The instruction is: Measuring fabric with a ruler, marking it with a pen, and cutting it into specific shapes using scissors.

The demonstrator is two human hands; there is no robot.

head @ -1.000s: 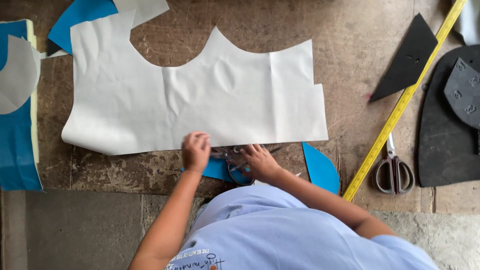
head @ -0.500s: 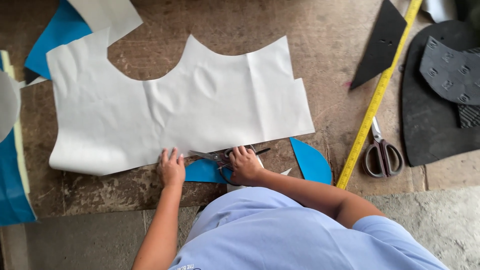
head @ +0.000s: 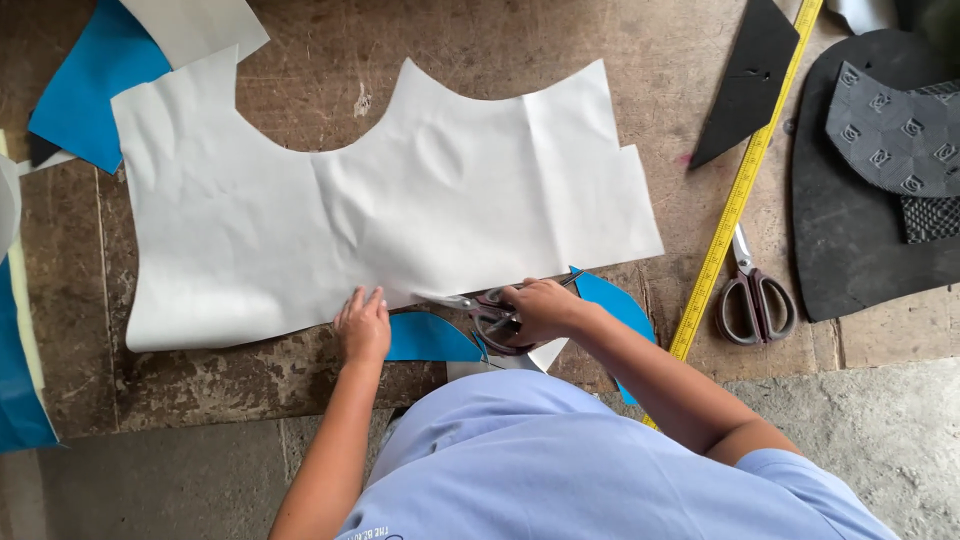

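Observation:
A large white paper pattern (head: 380, 210) lies spread on a worn wooden table (head: 250, 380). My left hand (head: 362, 325) presses flat on its near edge. My right hand (head: 540, 310) grips a pair of dark-handled scissors (head: 480, 308) whose blades point left along that edge. Blue sheet material (head: 430, 340) shows from under the paper, between and beside my hands.
A yellow measuring tape (head: 740, 180) runs diagonally on the right, with a second pair of scissors (head: 752, 292) beside it. Black rubber pieces (head: 880, 180) and a black triangular scrap (head: 750, 80) lie far right. More blue and white sheets (head: 90, 90) sit at the far left.
The view has shifted, so the pattern sits further right and lower in frame. My left hand has slid left along the paper edge, and the scissors' blades show more clearly.

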